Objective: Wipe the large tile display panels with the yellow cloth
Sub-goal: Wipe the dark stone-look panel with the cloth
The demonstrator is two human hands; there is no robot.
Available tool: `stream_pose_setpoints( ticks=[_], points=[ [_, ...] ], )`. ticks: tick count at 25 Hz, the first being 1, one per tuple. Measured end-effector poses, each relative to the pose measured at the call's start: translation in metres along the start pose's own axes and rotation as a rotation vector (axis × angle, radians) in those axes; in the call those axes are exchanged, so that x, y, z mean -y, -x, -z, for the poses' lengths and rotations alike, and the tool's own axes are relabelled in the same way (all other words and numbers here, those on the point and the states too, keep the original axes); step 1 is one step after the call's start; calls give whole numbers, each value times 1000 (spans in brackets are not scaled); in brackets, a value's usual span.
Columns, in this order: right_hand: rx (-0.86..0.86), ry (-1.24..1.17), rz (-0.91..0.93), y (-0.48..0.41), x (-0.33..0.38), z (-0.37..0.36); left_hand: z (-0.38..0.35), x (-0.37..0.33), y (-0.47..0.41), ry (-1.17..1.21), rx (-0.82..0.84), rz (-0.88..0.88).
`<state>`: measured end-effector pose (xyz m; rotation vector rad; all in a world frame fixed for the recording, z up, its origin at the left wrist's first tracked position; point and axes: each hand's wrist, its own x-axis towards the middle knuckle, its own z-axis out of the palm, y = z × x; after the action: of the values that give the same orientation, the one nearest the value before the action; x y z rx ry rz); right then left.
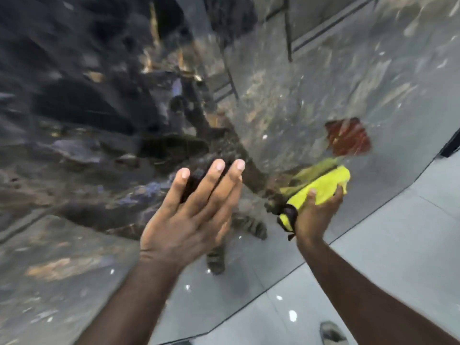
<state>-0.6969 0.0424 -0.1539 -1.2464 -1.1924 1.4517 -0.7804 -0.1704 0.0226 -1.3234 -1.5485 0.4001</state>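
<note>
A large glossy tile panel (311, 90) with grey, black and gold marbling fills most of the view and mirrors the room. My right hand (316, 212) grips a bunched yellow cloth (323, 185) and presses it against the panel's lower right part, just below a red square sticker (347, 136). The cloth's reflection shows in the gloss above it. My left hand (191, 215) is raised with fingers straight and together, flat against or just in front of the panel, left of the cloth. The picture is motion-blurred.
A second, darker marbled panel (74, 83) adjoins on the left. Pale grey floor tiles (398, 245) run along the panel's lower edge at the right. A shoe tip (332, 333) shows at the bottom. A dark doorway edge (451, 145) is at far right.
</note>
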Motion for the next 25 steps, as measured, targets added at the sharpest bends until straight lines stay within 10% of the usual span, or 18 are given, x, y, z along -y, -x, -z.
stream_pose_setpoints(
  ticks=[5,8,14,18,22,25],
  points=[
    [146,51,145,16,-45,17,1,0,2,-51,18,-23],
    [110,130,-237,14,-54,16,2,0,0,-74,21,-30],
    [139,87,-192,43,-21,16,5,4,-4,-13,-31,-9],
    [136,47,266,77,36,11,26,19,6,206,-78,83],
    [-49,-69,74,109,108,-31,63,66,51,216,-144,246],
    [59,42,693,200,142,-48,77,106,84,215,-154,342]
  ],
)
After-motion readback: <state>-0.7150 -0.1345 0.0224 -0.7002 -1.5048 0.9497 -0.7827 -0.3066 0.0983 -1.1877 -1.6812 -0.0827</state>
